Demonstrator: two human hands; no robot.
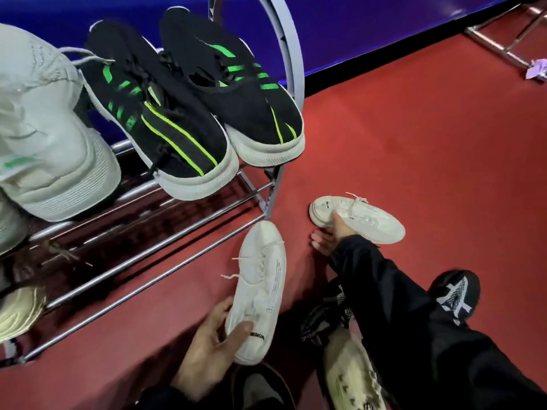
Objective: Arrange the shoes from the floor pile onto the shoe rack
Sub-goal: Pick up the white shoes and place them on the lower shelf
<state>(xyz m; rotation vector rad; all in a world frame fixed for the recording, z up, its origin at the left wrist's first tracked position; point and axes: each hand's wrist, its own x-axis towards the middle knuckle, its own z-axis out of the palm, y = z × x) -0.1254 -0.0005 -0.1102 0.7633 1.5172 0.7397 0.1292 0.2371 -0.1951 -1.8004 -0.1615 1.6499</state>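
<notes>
The left hand (207, 347) is wrapped around the heel end of a white sneaker (260, 291), thumb over the top and fingers curled underneath, holding it toe-forward just in front of the shoe rack (165, 255), its loose laces trailing to the left. The right hand (331, 235), coming out of a dark sleeve (414, 315), reaches across to a second white sneaker (358, 217) lying on the red floor (429, 143) just beside the rack's right-hand end; the thumb presses on the shoe's near edge by the heel while the other fingers are spread loosely below it, so I cannot tell whether it has a real grip. On the rack's top tier sit 2 black sneakers with green stripes (189, 108), side by side with heels toward us, and to their left a pale grey shoe (44, 137), also heel out. The bars of the lower tier in front of the held shoe are bare. At the bottom right, under the arm, more shoes lie in a heap: a black one with white markings (455, 294) and a cream one (352, 377). A blue wall panel (370, 31) runs behind the rack.
</notes>
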